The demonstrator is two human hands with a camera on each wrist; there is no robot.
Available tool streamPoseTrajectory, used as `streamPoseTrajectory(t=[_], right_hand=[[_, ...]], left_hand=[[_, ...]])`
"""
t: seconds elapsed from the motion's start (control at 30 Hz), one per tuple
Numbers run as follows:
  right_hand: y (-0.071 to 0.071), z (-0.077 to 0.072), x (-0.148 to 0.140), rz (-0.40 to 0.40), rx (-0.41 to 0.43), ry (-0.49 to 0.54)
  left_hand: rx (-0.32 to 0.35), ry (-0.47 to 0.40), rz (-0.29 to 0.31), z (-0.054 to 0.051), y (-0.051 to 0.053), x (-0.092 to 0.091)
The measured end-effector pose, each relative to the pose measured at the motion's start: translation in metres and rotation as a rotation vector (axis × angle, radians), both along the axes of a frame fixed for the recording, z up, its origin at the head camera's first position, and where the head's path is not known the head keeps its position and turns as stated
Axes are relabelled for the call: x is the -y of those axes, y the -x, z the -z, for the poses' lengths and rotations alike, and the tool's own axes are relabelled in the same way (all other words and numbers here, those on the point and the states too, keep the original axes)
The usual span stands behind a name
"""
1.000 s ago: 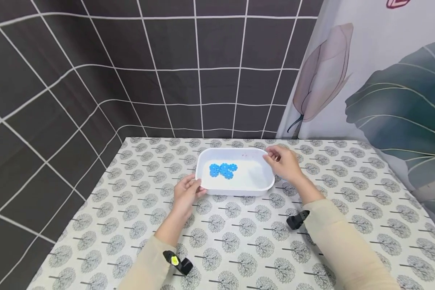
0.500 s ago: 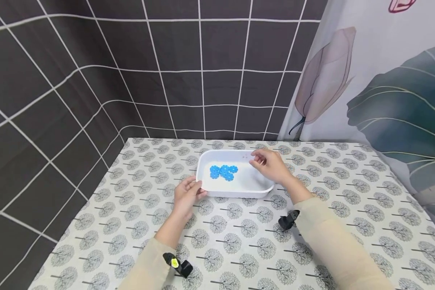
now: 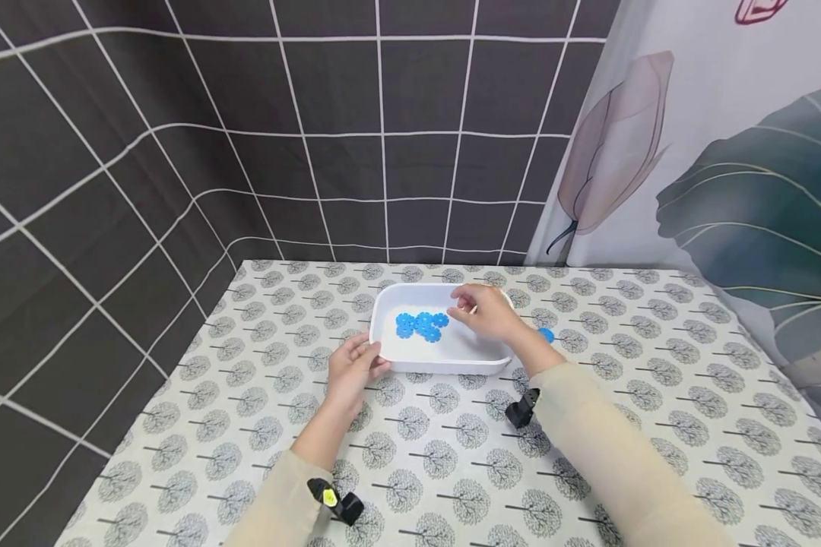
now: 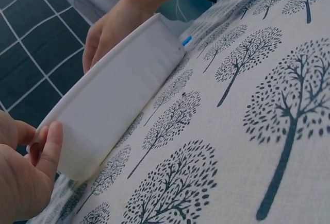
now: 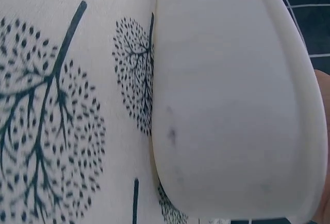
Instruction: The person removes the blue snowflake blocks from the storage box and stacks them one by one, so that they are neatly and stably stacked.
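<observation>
A white plastic tray (image 3: 445, 366) stands on the table, with several blue snowflake-shaped discs (image 3: 420, 325) bunched in its left half. My left hand (image 3: 351, 370) grips the tray's near left corner, thumb at the rim; the left wrist view shows its fingers (image 4: 51, 149) against the outer wall. Over the tray's right half is my right hand (image 3: 489, 313), fingers loosely bent and just right of the discs; nothing shows between them. In the right wrist view the tray wall (image 5: 232, 95) hides most of that hand.
One more blue disc (image 3: 546, 334) lies on the table to the right of the tray, partly covered by my right forearm. A tree-patterned cloth (image 3: 424, 456) covers the table. Behind it hang a dark checked curtain (image 3: 328, 167) and a floral curtain (image 3: 616, 152).
My right hand has moved left from the tray's right rim to above its inside, near the discs. The disc outside the tray has come into sight. My left hand keeps its grip.
</observation>
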State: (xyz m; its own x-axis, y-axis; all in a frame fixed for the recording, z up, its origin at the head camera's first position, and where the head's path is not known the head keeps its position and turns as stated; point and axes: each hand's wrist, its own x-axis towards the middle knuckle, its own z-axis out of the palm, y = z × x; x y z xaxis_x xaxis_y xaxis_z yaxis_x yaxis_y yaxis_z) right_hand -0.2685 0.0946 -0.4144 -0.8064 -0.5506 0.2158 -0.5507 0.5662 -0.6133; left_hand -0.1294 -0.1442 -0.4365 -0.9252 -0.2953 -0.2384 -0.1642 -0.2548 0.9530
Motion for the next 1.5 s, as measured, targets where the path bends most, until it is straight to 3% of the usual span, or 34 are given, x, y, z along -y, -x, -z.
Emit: streamPoseTrajectory(t=[0.33,0.73,1.17,1.5], right_hand=[[0.001,0.008,0.020,-0.065,0.042,-0.062],[0.000,0.003,0.025,-0.059,0.059,-0.151],[0.006,0.011,0.028,-0.057,0.061,-0.175],[0.003,0.013,0.033,-0.084,0.050,-0.236]], left_hand=[[-0.009,-0.017,-0.012,0.001,-0.002,0.001],[-0.023,-0.032,0.000,0.003,0.003,0.000],[-0.004,-0.036,-0.010,0.000,0.002,0.003],[-0.003,-0.031,-0.009,0.003,-0.001,0.005]])
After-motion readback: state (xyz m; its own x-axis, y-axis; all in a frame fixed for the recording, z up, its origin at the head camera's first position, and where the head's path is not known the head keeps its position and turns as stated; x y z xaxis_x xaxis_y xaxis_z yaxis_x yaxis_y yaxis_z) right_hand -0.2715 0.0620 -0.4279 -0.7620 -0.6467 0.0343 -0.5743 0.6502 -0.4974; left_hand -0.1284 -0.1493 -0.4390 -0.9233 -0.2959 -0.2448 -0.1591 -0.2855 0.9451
